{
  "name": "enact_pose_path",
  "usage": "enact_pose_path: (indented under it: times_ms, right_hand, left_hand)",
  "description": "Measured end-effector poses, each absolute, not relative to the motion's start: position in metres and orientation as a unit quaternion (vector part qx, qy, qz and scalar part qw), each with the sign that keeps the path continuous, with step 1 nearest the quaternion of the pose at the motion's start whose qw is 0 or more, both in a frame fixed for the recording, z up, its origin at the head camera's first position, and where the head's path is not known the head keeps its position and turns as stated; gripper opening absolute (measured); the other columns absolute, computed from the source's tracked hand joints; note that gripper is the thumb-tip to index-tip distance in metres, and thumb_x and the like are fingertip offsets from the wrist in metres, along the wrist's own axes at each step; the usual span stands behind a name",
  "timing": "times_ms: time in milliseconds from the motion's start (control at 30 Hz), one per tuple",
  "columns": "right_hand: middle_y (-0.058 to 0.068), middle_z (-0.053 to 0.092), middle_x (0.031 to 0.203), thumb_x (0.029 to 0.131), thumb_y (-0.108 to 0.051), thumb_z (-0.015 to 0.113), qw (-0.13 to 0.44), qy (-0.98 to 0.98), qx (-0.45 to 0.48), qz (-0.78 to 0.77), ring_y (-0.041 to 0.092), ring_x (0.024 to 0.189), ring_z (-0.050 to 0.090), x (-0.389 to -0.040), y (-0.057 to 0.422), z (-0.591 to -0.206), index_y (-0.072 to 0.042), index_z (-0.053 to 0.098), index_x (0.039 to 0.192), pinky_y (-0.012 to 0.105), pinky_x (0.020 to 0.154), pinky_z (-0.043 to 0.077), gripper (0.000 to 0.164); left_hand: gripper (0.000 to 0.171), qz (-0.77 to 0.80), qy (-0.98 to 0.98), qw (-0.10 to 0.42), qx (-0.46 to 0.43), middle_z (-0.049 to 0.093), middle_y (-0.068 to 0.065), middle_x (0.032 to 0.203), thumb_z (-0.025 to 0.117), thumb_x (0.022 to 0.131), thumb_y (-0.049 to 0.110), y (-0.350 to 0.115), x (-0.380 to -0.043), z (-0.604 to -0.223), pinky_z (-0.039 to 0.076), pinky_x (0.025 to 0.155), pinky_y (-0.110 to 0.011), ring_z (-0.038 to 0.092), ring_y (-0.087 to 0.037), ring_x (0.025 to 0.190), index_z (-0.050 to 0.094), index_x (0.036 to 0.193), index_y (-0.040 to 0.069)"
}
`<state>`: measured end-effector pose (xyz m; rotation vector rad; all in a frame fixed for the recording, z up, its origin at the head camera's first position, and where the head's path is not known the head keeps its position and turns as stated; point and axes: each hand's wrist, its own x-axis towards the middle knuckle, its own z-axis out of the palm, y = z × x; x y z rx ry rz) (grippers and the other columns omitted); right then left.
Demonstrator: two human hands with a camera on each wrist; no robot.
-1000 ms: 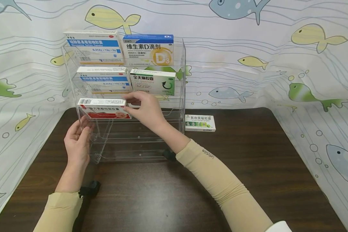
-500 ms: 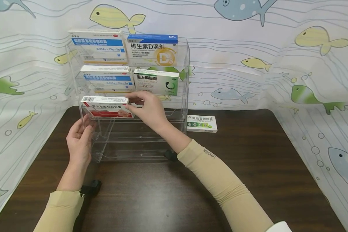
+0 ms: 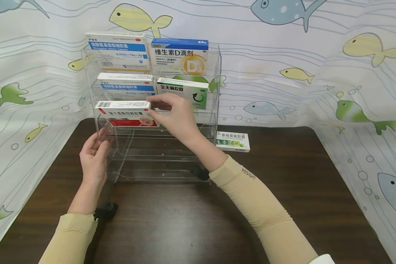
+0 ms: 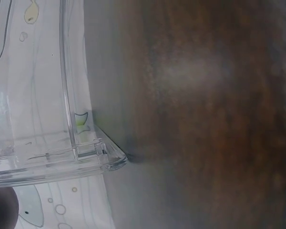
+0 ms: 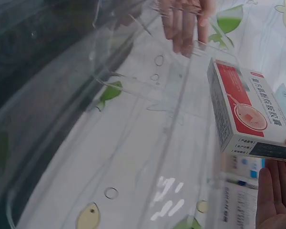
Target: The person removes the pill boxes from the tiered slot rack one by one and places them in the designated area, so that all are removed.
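Status: pinch made, seating unconfirmed

Right hand (image 3: 176,116): fingers narrow, pinching one end of red-and-white rectangular cardboard box (image 3: 127,114), which extends left of them at clear acrylic tiered rack (image 3: 163,159). Left hand (image 3: 95,156) beside rack's side; can't tell if its fingers grip. Likely step: positioning box in rack. Next move calls for level, square alignment.

Both sleeves (image 3: 264,209) are beige, the right marked with small dark lettering (image 3: 249,173).
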<state>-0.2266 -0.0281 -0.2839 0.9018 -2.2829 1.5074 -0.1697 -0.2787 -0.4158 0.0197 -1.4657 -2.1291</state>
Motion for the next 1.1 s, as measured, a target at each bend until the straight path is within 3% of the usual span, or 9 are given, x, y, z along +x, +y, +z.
enact_pose_path:
  times_ms: [300,567,800,867,1100]
  right_hand:
    - [0.014,0.079,0.119,0.090,-0.006,0.084,0.153,-0.768,0.304,0.543,0.022,0.105,0.078,-0.220,-0.003,-0.270,-0.002,0.078,0.121,0.015,0.094,0.061,0.031]
    - [0.022,0.079,0.112,0.088,0.002,0.083,0.162,-0.722,0.289,0.607,0.028,0.099,0.078,-0.217,0.024,-0.259,0.005,0.077,0.118,0.028,0.093,0.066,0.031]
    - [0.022,0.079,0.109,0.089,0.000,0.082,0.174,-0.721,0.260,0.618,0.016,0.094,0.077,-0.213,0.054,-0.253,0.004,0.077,0.119,0.031,0.091,0.066,0.031]
    - [0.019,0.080,0.109,0.089,0.000,0.082,0.174,-0.721,0.246,0.624,0.013,0.093,0.076,-0.211,0.063,-0.251,0.003,0.077,0.119,0.030,0.092,0.066,0.030]
    - [-0.010,0.081,0.099,0.090,0.003,0.079,0.163,-0.698,0.198,0.668,0.011,0.093,0.077,-0.210,0.100,-0.250,0.003,0.077,0.120,0.023,0.090,0.064,0.030]
  left_hand:
    - [0.040,-0.797,-0.536,0.279,-0.013,0.079,0.001,0.123,0.046,0.101,-0.017,-0.276,-0.170,-0.418,0.060,0.100,-0.017,0.073,-0.010,0.117,0.070,0.127,0.000]
    - [0.039,-0.803,-0.529,0.274,-0.026,0.079,0.000,0.125,0.047,0.100,-0.018,-0.277,-0.172,-0.420,0.060,0.101,-0.018,0.073,-0.009,0.119,0.071,0.125,0.000]
    - [0.039,-0.800,-0.534,0.273,-0.025,0.079,0.001,0.126,0.046,0.101,-0.018,-0.278,-0.170,-0.419,0.060,0.101,-0.017,0.074,-0.009,0.118,0.070,0.125,0.001]
    - [0.039,-0.799,-0.535,0.274,-0.026,0.079,0.001,0.126,0.046,0.101,-0.017,-0.278,-0.170,-0.418,0.060,0.102,-0.017,0.074,-0.010,0.118,0.070,0.125,0.001]
    - [0.039,-0.800,-0.532,0.277,-0.026,0.079,0.000,0.125,0.045,0.101,-0.017,-0.279,-0.170,-0.419,0.060,0.102,-0.018,0.074,-0.010,0.119,0.070,0.123,0.001]
